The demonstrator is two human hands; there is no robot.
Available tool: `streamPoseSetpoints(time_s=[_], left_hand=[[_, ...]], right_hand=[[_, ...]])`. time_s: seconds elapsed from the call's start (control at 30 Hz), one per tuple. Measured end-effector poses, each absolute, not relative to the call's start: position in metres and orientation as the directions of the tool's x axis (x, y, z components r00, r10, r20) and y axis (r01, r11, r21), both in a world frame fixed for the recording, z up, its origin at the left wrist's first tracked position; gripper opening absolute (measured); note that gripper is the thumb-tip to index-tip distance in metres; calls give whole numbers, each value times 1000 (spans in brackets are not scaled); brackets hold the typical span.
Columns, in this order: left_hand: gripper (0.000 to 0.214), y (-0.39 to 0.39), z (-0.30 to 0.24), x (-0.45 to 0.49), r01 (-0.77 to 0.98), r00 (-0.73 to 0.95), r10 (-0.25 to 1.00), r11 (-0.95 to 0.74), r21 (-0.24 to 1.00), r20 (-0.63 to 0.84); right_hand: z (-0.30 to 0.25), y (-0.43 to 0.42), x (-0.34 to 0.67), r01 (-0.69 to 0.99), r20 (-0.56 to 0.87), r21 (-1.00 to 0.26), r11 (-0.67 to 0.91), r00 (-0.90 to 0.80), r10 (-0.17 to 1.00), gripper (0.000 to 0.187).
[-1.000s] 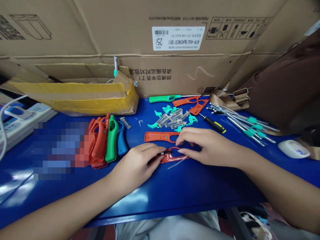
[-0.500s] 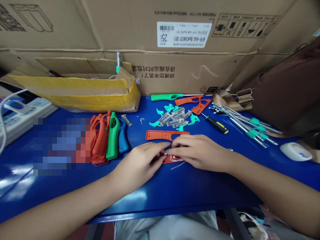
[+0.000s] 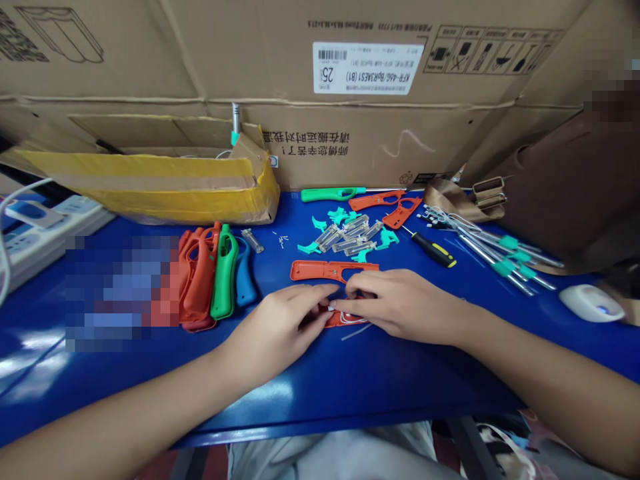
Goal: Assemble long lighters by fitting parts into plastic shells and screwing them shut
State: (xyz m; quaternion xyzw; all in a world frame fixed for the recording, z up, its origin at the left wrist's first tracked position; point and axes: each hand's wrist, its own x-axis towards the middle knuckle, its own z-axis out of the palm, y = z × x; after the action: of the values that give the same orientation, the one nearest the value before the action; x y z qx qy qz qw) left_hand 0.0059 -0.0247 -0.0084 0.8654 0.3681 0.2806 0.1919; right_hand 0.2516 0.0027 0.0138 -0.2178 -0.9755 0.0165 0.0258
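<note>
Orange plastic shell half point(image 3: 336, 321), flat on blue table point(image 3: 350, 387), directly below both hands, just on the near side of second orange half point(image 3: 313, 270). White wires point(image 3: 353, 319) looped inside; thin translucent strip point(image 3: 354, 333) just beside near edge. Left hand point(image 3: 283, 320): thumb and fingers drawn close together at left part of shell half; grip contents hidden, can't tell. Right hand point(image 3: 400, 307): fingers bent, index fingertip at small white piece point(image 3: 331, 308); pressing or pinching, can't tell.

Handling, judged: light, stiff, smooth enough to skid on glossy table; white wires soft, springy, easily snagged. Best held by outer long edges toward left end, clear of wiring. Long axis: roughly side to side, nearly parallel to second orange half. Ends mostly covered, so direction uncertain; probably handle end left, as on second orange half.
</note>
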Motion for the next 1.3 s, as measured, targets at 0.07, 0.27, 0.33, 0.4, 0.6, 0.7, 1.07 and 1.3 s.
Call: streamPoseSetpoints(time_s=[0.07, 0.27, 0.33, 0.4, 0.6, 0.7, 1.07, 1.3], left_hand=[[25, -24, -9, 6, 526, 571, 739, -664, 532, 358], [27, -23, -7, 8, 501, 577, 723, -680, 535, 378], [26, -24, -7, 8, 501, 577, 725, -677, 539, 375], [26, -24, -7, 7, 503, 578, 728, -674, 541, 370], [22, -24, -8, 7, 497, 577, 731, -669, 553, 366], [22, -24, -8, 8, 495, 579, 730, -668, 556, 362], [21, -25, -8, 6, 494, 580, 729, -670, 553, 365], [28, -27, -8, 6, 487, 580, 719, -682, 545, 383]], right_hand=[[16, 2, 251, 424, 19, -32, 905, -905, 425, 44], [16, 1, 250, 443, -22, -49, 895, -896, 443, 48], [15, 1, 250, 443, -23, -56, 895, -897, 442, 48], [15, 2, 251, 440, -21, -64, 896, -898, 439, 48], [10, 4, 253, 425, 15, -95, 900, -904, 428, 46], [8, 5, 253, 410, 29, -110, 906, -909, 415, 45], [17, 2, 255, 451, 85, -140, 882, -882, 464, 40], [14, 18, 266, 739, 345, -165, 653, -577, 741, 29]])
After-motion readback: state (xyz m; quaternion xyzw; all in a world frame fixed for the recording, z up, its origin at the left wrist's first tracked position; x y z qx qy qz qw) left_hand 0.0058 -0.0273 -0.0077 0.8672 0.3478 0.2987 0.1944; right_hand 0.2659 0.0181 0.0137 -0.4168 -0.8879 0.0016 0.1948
